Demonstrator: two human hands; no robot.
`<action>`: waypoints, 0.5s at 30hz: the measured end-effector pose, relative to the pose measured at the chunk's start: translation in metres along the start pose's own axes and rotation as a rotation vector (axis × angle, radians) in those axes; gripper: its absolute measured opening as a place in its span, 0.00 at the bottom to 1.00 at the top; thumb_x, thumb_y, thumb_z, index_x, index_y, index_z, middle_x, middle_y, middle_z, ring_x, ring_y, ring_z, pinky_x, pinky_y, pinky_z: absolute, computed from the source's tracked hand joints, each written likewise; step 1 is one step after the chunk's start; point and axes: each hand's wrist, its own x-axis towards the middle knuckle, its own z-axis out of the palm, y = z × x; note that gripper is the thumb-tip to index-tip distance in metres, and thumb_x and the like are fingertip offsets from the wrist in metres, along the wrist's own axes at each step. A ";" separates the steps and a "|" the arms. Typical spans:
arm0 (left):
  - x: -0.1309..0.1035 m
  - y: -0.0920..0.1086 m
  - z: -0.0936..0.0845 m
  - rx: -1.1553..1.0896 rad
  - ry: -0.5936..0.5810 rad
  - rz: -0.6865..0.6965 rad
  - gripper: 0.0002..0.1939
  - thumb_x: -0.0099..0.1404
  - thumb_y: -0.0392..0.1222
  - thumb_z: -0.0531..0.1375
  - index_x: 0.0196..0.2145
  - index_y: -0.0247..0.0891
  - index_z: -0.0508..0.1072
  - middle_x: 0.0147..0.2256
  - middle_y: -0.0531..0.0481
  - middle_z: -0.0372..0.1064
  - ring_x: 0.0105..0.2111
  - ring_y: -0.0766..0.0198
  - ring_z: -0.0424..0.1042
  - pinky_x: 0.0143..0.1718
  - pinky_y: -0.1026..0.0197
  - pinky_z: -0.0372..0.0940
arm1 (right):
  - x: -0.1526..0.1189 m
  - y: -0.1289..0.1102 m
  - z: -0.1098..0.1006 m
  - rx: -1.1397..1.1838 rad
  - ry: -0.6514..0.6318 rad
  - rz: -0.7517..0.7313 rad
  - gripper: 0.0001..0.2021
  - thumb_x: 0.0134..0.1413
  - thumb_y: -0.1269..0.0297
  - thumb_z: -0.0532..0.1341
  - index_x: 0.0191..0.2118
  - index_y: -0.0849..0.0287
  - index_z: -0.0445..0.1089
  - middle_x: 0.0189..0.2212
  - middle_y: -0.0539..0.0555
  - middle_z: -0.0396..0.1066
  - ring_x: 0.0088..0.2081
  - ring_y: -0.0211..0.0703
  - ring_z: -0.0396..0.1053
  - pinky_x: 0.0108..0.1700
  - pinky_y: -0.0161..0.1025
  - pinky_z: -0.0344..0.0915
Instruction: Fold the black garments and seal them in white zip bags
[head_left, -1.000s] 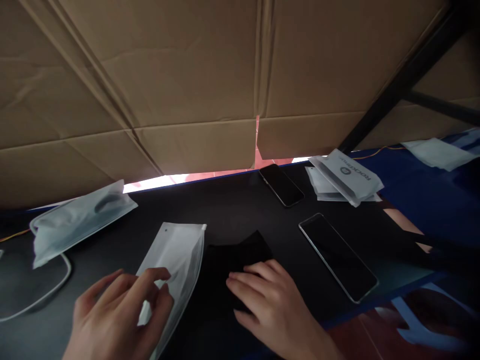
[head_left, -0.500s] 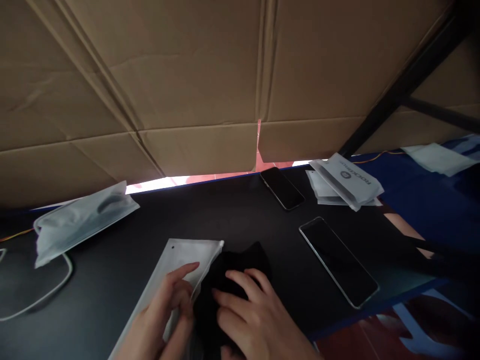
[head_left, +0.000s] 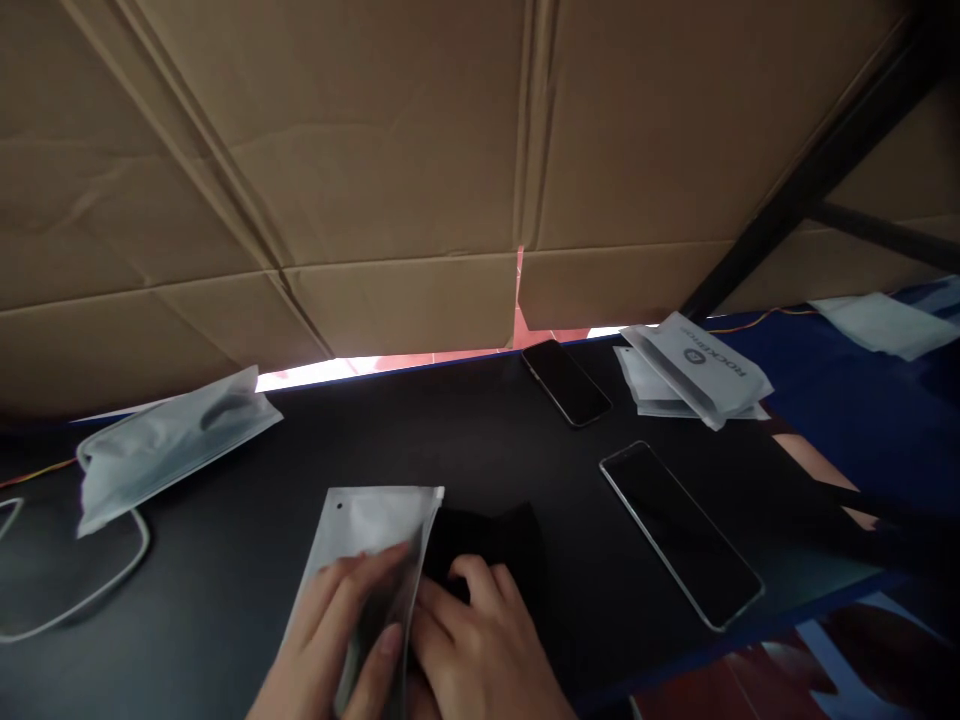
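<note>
A frosted zip bag [head_left: 375,510] lies on the black table at the lower centre, its zip edge facing right. My left hand [head_left: 337,620] is on the bag, fingers bent around its open side, with the thumb at the opening. Beside it, a black cloth-like item [head_left: 502,535] rests against the bag's right edge. My right hand [head_left: 480,640] is pressed close to the bag's opening with curled fingers over the black item. Its fingertips are partly hidden at the bag's edge.
Two phones, one [head_left: 566,382] further back and one [head_left: 682,535] nearer, lie right of my hands. Stacked printed pouches [head_left: 697,370] are at the back right. A filled pouch [head_left: 176,440] and white cable [head_left: 112,580] are at left. Cardboard [head_left: 397,150] stands behind.
My right hand has moved left and down, closer to the bag's opening. My left hand now has its fingers over the bag's opening side, and the bag has turned slightly more upright.
</note>
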 end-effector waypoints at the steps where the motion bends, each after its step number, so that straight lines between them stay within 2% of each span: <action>1: -0.003 -0.008 -0.002 0.054 -0.030 0.016 0.30 0.79 0.48 0.55 0.76 0.55 0.61 0.70 0.47 0.71 0.68 0.47 0.74 0.64 0.45 0.75 | -0.002 0.004 -0.007 0.013 -0.060 -0.033 0.19 0.59 0.58 0.75 0.53 0.53 0.75 0.53 0.44 0.83 0.43 0.52 0.70 0.39 0.48 0.66; 4: -0.009 -0.024 -0.003 0.191 -0.091 0.113 0.36 0.79 0.49 0.54 0.80 0.54 0.50 0.77 0.47 0.59 0.76 0.40 0.59 0.72 0.26 0.56 | -0.007 0.017 -0.020 -0.003 -0.178 -0.116 0.22 0.66 0.50 0.71 0.59 0.54 0.74 0.61 0.46 0.79 0.47 0.52 0.71 0.42 0.47 0.68; 6: -0.009 -0.024 -0.001 0.211 -0.110 0.164 0.37 0.80 0.48 0.51 0.81 0.51 0.45 0.78 0.46 0.55 0.77 0.40 0.56 0.72 0.22 0.50 | -0.009 0.022 -0.017 -0.020 -0.210 -0.199 0.16 0.72 0.50 0.67 0.54 0.55 0.76 0.55 0.47 0.82 0.48 0.50 0.71 0.42 0.46 0.67; 7: -0.007 -0.021 0.000 0.208 -0.115 0.181 0.37 0.81 0.48 0.49 0.81 0.51 0.44 0.78 0.46 0.55 0.77 0.40 0.56 0.71 0.22 0.51 | -0.010 0.023 -0.014 -0.015 -0.224 -0.264 0.12 0.74 0.52 0.65 0.48 0.55 0.77 0.49 0.46 0.84 0.48 0.49 0.71 0.42 0.45 0.67; 9: -0.002 -0.012 0.001 0.195 -0.109 0.215 0.36 0.81 0.48 0.46 0.82 0.51 0.42 0.77 0.46 0.57 0.75 0.41 0.59 0.69 0.23 0.58 | -0.008 0.025 -0.008 0.022 -0.234 -0.399 0.13 0.78 0.56 0.62 0.38 0.54 0.76 0.39 0.44 0.83 0.49 0.45 0.72 0.43 0.43 0.66; 11: 0.005 -0.004 -0.002 0.193 -0.116 0.231 0.35 0.82 0.48 0.45 0.82 0.50 0.41 0.76 0.46 0.59 0.75 0.41 0.60 0.66 0.25 0.63 | -0.006 0.027 -0.011 0.100 -0.248 -0.466 0.17 0.82 0.57 0.59 0.37 0.53 0.75 0.41 0.42 0.83 0.54 0.41 0.73 0.51 0.41 0.68; 13: 0.010 -0.002 -0.007 0.209 -0.137 0.241 0.35 0.82 0.49 0.45 0.82 0.49 0.41 0.75 0.45 0.59 0.74 0.40 0.61 0.64 0.25 0.66 | -0.004 0.030 -0.024 0.197 -0.269 -0.453 0.16 0.83 0.55 0.57 0.40 0.53 0.76 0.45 0.41 0.83 0.56 0.35 0.73 0.59 0.38 0.66; 15: 0.013 -0.005 -0.011 0.248 -0.160 0.254 0.37 0.82 0.51 0.48 0.82 0.50 0.40 0.75 0.45 0.59 0.74 0.39 0.62 0.62 0.24 0.67 | -0.004 0.035 -0.039 0.238 -0.291 -0.417 0.14 0.84 0.58 0.57 0.43 0.53 0.76 0.47 0.40 0.83 0.56 0.34 0.74 0.63 0.35 0.65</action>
